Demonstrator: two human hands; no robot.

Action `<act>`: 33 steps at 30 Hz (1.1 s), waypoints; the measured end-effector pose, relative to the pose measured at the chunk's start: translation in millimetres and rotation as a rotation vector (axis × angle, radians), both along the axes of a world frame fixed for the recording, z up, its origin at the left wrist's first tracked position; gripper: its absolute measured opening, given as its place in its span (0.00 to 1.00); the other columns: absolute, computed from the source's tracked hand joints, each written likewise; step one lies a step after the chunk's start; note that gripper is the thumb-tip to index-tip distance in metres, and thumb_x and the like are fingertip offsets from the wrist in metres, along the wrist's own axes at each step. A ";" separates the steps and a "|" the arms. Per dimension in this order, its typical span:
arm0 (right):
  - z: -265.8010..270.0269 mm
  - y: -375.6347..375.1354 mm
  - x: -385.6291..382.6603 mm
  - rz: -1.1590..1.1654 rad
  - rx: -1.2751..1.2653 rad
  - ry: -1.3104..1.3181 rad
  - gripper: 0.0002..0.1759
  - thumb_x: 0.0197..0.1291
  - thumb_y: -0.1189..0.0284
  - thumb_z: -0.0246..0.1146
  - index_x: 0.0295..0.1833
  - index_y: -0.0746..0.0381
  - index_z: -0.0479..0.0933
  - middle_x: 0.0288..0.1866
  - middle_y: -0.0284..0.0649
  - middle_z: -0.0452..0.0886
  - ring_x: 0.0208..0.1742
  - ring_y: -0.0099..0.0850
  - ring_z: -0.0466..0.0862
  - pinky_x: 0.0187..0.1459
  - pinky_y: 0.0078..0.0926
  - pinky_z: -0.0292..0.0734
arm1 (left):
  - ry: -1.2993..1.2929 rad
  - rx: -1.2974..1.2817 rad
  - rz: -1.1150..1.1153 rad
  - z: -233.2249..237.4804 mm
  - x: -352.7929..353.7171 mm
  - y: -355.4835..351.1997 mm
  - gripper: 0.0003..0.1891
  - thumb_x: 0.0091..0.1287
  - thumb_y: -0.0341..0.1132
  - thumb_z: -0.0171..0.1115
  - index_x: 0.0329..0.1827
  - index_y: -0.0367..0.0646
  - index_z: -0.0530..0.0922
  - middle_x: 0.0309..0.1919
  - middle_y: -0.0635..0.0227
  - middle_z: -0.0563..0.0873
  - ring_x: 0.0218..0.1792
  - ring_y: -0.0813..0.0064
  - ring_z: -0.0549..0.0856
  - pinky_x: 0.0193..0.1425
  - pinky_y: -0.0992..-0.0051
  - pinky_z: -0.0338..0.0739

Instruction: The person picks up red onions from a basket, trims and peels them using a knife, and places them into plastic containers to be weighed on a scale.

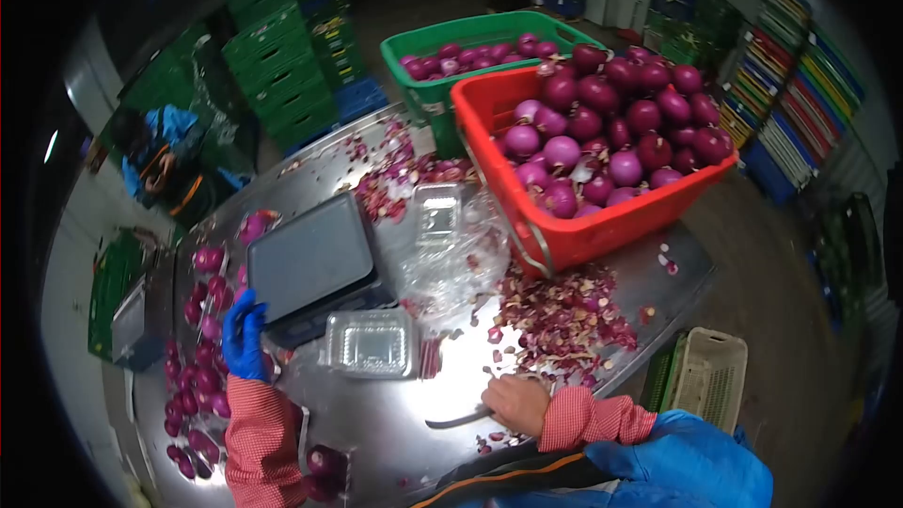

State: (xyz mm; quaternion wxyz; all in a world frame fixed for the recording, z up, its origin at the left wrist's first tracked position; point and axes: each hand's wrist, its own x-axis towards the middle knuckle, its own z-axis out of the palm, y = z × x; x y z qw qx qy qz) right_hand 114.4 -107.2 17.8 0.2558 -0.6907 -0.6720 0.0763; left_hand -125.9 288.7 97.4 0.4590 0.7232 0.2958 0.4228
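Observation:
My left hand (pixel 246 337), in a blue glove, is raised over the left side of the metal table with its fingers loosely apart and nothing visible in them. It is beside the near left corner of a dark grey crate (pixel 310 249) and close to packs of peeled red onions (pixel 202 381). My bare right hand (pixel 517 404) is closed at the table's near edge around a knife, whose thin curved blade (pixel 453 421) points left. Between the hands is a clear plastic punnet (pixel 372 343). Loose onion skins (pixel 564 315) lie beyond my right hand.
A red crate (pixel 527 235) heaped with red onions (pixel 611 122) stands at the table's far right, with a green crate (pixel 423 94) of onions behind. Another punnet (pixel 438 212) rests on plastic film. A person (pixel 169 165) is at the far left; a pale basket (pixel 715 376) stands at lower right.

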 end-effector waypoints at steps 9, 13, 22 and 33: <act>-17.8 -51.6 54.7 -0.188 -0.044 0.245 0.24 0.63 0.56 0.64 0.57 0.61 0.73 0.45 0.47 0.78 0.40 0.46 0.85 0.39 0.41 0.82 | 0.148 0.232 -0.792 95.7 363.0 -141.4 0.22 0.72 0.28 0.61 0.69 0.40 0.73 0.62 0.65 0.82 0.59 0.72 0.82 0.66 0.69 0.74; -23.5 -77.6 91.1 -0.330 -0.094 0.234 0.19 0.62 0.58 0.65 0.51 0.58 0.74 0.42 0.43 0.76 0.38 0.45 0.85 0.36 0.43 0.82 | 0.140 0.415 -0.753 81.1 514.6 -152.1 0.31 0.65 0.39 0.70 0.70 0.40 0.71 0.60 0.53 0.81 0.61 0.59 0.82 0.67 0.62 0.75; -73.1 -129.5 131.2 -0.512 0.069 0.426 0.12 0.59 0.66 0.66 0.47 0.55 0.78 0.40 0.42 0.81 0.40 0.45 0.84 0.39 0.41 0.79 | 0.533 1.040 -0.426 115.3 695.5 -224.7 0.49 0.53 0.48 0.76 0.78 0.50 0.60 0.67 0.46 0.72 0.66 0.45 0.75 0.69 0.53 0.72; -69.6 -144.6 148.3 -0.578 -0.010 0.326 0.13 0.56 0.61 0.69 0.47 0.50 0.82 0.40 0.36 0.83 0.43 0.39 0.84 0.49 0.36 0.79 | 0.642 0.961 -0.350 124.7 716.8 -249.7 0.45 0.47 0.50 0.77 0.70 0.50 0.68 0.63 0.48 0.75 0.63 0.49 0.78 0.66 0.56 0.76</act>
